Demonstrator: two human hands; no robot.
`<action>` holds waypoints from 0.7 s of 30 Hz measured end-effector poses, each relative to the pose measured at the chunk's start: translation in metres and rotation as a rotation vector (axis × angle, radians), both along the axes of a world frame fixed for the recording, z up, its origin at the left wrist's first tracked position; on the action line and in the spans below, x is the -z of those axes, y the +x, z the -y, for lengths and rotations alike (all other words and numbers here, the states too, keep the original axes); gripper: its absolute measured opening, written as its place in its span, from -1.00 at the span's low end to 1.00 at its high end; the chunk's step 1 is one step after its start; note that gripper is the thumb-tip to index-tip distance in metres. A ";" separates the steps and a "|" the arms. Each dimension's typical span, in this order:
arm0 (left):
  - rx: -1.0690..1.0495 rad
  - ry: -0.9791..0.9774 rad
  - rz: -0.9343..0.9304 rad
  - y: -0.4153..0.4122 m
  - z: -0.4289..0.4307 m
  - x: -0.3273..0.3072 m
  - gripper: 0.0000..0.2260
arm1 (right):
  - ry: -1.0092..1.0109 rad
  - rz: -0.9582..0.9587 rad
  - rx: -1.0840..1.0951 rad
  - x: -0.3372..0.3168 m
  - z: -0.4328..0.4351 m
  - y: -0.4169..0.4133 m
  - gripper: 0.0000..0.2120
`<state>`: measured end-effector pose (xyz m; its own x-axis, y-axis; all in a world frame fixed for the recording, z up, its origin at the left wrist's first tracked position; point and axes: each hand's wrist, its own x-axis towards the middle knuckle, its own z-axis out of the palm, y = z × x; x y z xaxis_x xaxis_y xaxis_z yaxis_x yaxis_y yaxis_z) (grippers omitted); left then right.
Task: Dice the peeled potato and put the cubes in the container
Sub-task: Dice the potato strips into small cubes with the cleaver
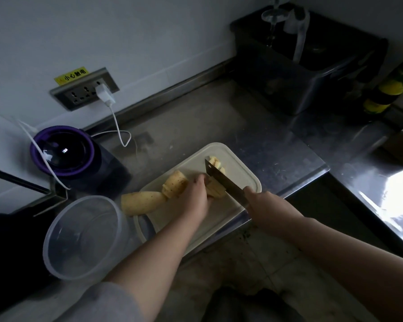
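Lower left, beside the board's near corner: clear round container (84, 238), mouth up. At centre, left hand (197, 194), fingers curled down over the potato strips (215, 190), pinning them to the cutting board (242, 175). Right hand (263, 205) wrapped round the handle of the knife (223, 180), blade pointing upper left, just right of the strips. Left of that, 2 larger potato pieces (142, 202), the nearer lying left-right, overhanging the board's left edge. Beyond the blade, cut cubes (215, 163); bare board to their right.
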<state>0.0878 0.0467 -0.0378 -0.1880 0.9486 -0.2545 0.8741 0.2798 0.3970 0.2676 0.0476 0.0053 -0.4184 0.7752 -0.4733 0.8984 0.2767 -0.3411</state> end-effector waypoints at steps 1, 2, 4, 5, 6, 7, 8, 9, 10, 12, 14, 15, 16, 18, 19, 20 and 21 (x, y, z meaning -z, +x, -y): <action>-0.004 0.010 0.007 0.000 0.001 0.001 -0.47 | -0.010 -0.002 -0.009 0.000 -0.001 0.001 -0.62; -0.011 0.020 0.014 0.000 0.002 0.001 -0.48 | -0.017 -0.004 -0.024 -0.001 -0.003 0.002 -0.63; -0.025 0.038 0.021 -0.001 0.006 0.003 -0.48 | -0.016 -0.003 -0.075 -0.002 -0.008 0.005 -0.66; -0.037 0.050 0.028 -0.002 0.008 0.004 -0.48 | -0.013 0.001 -0.103 -0.003 -0.010 0.006 -0.68; -0.048 0.058 0.038 -0.002 0.010 0.005 -0.48 | -0.012 0.002 -0.128 -0.005 -0.013 0.007 -0.70; -0.062 0.068 0.048 -0.003 0.013 0.005 -0.48 | -0.009 0.003 -0.151 -0.005 -0.016 0.007 -0.71; -0.077 0.075 0.056 -0.004 0.016 0.006 -0.48 | -0.005 0.006 -0.172 -0.006 -0.018 0.007 -0.72; -0.091 0.080 0.059 -0.005 0.019 0.007 -0.47 | 0.000 0.011 -0.194 -0.006 -0.020 0.007 -0.72; -0.104 0.085 0.055 -0.006 0.022 0.007 -0.47 | 0.004 0.016 -0.216 -0.006 -0.023 0.007 -0.73; -0.117 0.084 0.042 -0.007 0.029 0.008 -0.46 | 0.016 0.023 -0.258 -0.006 -0.027 0.007 -0.77; -0.125 0.064 0.035 -0.008 0.034 0.007 -0.44 | 0.014 0.038 -0.297 -0.009 -0.032 0.009 -0.80; -0.132 0.058 0.034 -0.008 0.036 0.006 -0.43 | 0.007 0.047 -0.313 -0.010 -0.035 0.009 -0.82; -0.137 0.058 0.028 -0.007 0.038 0.005 -0.41 | 0.004 0.056 -0.329 -0.011 -0.036 0.010 -0.82; -0.145 0.055 0.005 -0.005 0.040 0.002 -0.40 | 0.013 0.069 -0.361 -0.011 -0.040 0.013 -0.82; -0.144 0.047 -0.011 -0.004 0.040 0.001 -0.39 | 0.017 0.072 -0.371 -0.011 -0.041 0.014 -0.81; -0.142 0.035 -0.025 -0.002 0.040 -0.001 -0.39 | 0.016 0.071 -0.376 -0.010 -0.041 0.016 -0.80; -0.141 0.017 -0.032 -0.001 0.040 -0.002 -0.38 | 0.010 0.066 -0.377 -0.009 -0.042 0.018 -0.80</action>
<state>0.0872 0.0066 -0.0363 -0.3276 0.9164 -0.2299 0.8391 0.3941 0.3750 0.2852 0.0894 0.0147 -0.6443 0.5772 -0.5017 0.7525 0.5954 -0.2814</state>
